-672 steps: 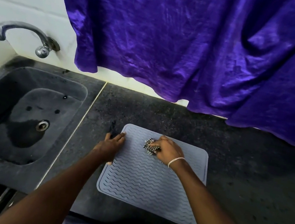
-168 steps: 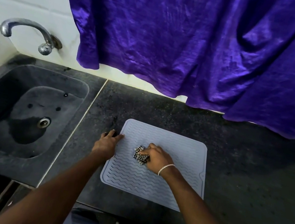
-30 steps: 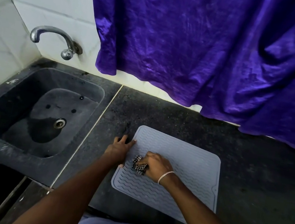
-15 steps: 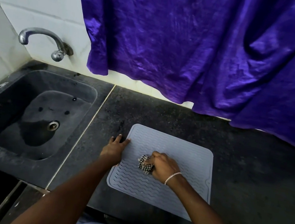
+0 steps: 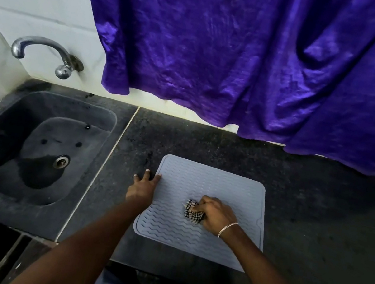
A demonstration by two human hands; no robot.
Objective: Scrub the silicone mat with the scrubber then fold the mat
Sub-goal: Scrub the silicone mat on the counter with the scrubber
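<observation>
Scrubbing was the step in hand: the right hand (image 5: 214,215) was clenched around the scrubber (image 5: 192,212), a checked black-and-white wad pressed onto the silicone mat (image 5: 208,188) a little right of its middle. The mat lay flat and unfolded on the dark counter (image 5: 319,215), just right of the seam beside the sink (image 5: 30,146), its near edge close to the counter's front lip. The left hand (image 5: 142,190) was spread flat, fingers released and grasping nothing, with its fingertips (image 5: 157,176) on the mat's left rim and its palm mostly on the counter.

That anchor looked right, and it mattered: silicone on a smooth counter seemed likely to creep under sideways strokes, so the left hand probably needed firm downward weight. The wavy ridges ran across the mat, so strokes along them would likely clean the grooves better than strokes across. The far corners and the right edge appeared worth a pass too. Folding was not yet begun; the scrubber would need setting aside first, perhaps toward the sink under the tap (image 5: 44,51).
</observation>
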